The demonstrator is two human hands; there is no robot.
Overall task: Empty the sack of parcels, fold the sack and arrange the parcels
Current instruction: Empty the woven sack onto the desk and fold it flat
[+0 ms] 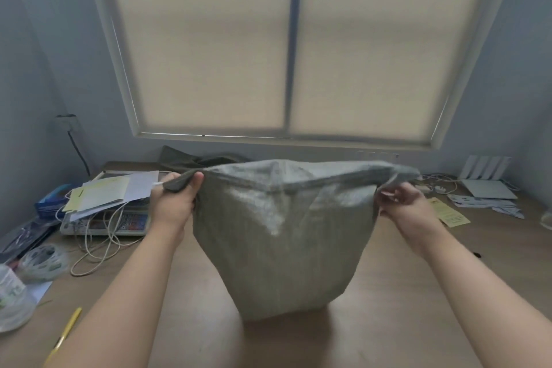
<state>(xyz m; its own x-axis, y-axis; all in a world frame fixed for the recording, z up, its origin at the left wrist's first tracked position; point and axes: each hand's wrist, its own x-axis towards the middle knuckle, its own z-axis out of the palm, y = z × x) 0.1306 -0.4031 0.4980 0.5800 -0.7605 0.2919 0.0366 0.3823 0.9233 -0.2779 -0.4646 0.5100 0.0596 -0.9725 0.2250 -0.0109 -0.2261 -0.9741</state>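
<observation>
so the sack (277, 236) sits mid-bench (388, 323), papers (113, 191) piled on a scale (104, 222) to its left, pen (67, 330) front-left, router (488, 181) back-right.

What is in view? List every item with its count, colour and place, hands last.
sack: one, grey-green, centre, held up by its top edge, bottom on the table
table: one, brown wood, under everything
papers: a loose stack, white and yellow, left rear
scale: one, white, under the papers
cable: one, white, coiled left
pen: one, yellow, near left edge
router: one, white, right rear
yellow slip: one, right
left hand: gripping the sack's left corner
right hand: gripping the right corner
</observation>
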